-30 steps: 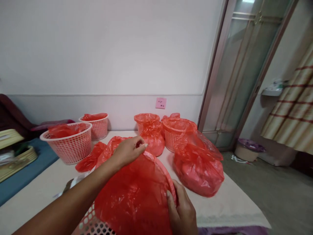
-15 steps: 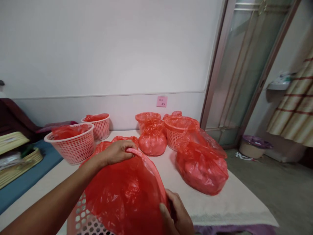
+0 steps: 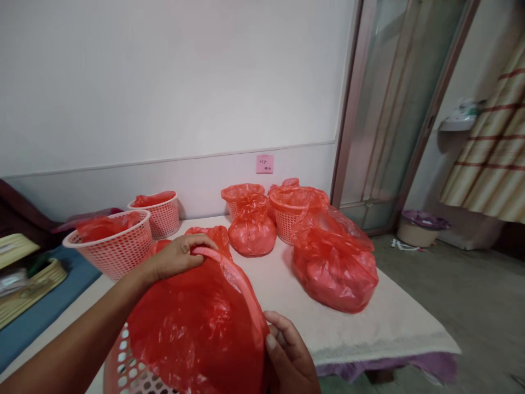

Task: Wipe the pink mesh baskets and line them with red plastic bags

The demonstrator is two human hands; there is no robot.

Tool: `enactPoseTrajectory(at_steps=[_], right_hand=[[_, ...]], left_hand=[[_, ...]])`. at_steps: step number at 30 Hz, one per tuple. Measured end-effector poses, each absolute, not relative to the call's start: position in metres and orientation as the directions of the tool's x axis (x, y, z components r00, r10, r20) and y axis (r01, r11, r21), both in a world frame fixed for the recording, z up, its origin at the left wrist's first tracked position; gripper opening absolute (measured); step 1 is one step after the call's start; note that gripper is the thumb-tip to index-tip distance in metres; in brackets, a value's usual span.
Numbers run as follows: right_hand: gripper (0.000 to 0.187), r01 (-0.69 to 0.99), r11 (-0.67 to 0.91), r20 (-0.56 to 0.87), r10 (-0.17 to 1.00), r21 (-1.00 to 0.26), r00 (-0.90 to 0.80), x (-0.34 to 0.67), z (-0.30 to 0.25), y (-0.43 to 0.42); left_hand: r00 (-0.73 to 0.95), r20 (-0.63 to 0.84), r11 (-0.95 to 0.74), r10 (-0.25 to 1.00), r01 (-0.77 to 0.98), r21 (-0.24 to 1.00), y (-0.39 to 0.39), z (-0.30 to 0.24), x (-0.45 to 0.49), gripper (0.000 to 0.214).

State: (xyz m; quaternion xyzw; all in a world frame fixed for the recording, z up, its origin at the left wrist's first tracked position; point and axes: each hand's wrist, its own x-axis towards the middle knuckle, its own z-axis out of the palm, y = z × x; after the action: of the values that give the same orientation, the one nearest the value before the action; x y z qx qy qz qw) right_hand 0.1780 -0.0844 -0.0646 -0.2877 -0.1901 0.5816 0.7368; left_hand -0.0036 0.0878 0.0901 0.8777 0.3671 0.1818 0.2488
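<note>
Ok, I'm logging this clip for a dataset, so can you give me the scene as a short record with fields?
Left hand: grips far rim of the lined basket
Right hand: grips its near rim
Liner: red bag stretched over the mouth; basket tilted
Right of it: full bag on the table
Behind: second full bag, other basket to the left
Wall: pink note
</note>
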Motion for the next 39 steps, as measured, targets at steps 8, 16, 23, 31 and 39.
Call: enactPoseTrajectory(at_steps=[8, 16, 23, 31, 39], right_hand=[[0.026, -0.667, 0.183, -0.022, 0.958, -0.722, 0.287, 0.176, -0.071, -0.078], [0.023, 0.02, 0.17, 0.162, 0.886, -0.985, 0.436, 0.23, -0.056, -0.077], [0.028, 0.723, 0.493, 0.771, 0.632, -0.484, 0.085, 0.222, 0.009, -0.053], [0.029, 0.841, 0.432, 0.657, 0.744, -0.327, -0.126, 0.223, 0.013, -0.009], [0.027, 0.84, 0.427, 0.691, 0.718, -0.336, -0.088, 0.231, 0.01, -0.008]], left_hand=[[0.661, 0.133, -0.607, 0.738, 0.566, 0.558, 0.088, 0.09, -0.004, 0.03], [0.659, 0.196, -0.67, 0.726, 0.614, 0.418, 0.081, 0.089, 0.021, 0.032], [0.699, 0.245, -0.741, 0.671, 0.63, 0.231, 0.063, 0.089, 0.056, 0.031], [0.701, 0.315, -0.75, 0.639, 0.659, 0.054, 0.051, 0.084, 0.063, 0.027], [0.566, 0.399, -0.651, 0.721, 0.751, 0.11, 0.047, 0.075, 0.012, 0.054]])
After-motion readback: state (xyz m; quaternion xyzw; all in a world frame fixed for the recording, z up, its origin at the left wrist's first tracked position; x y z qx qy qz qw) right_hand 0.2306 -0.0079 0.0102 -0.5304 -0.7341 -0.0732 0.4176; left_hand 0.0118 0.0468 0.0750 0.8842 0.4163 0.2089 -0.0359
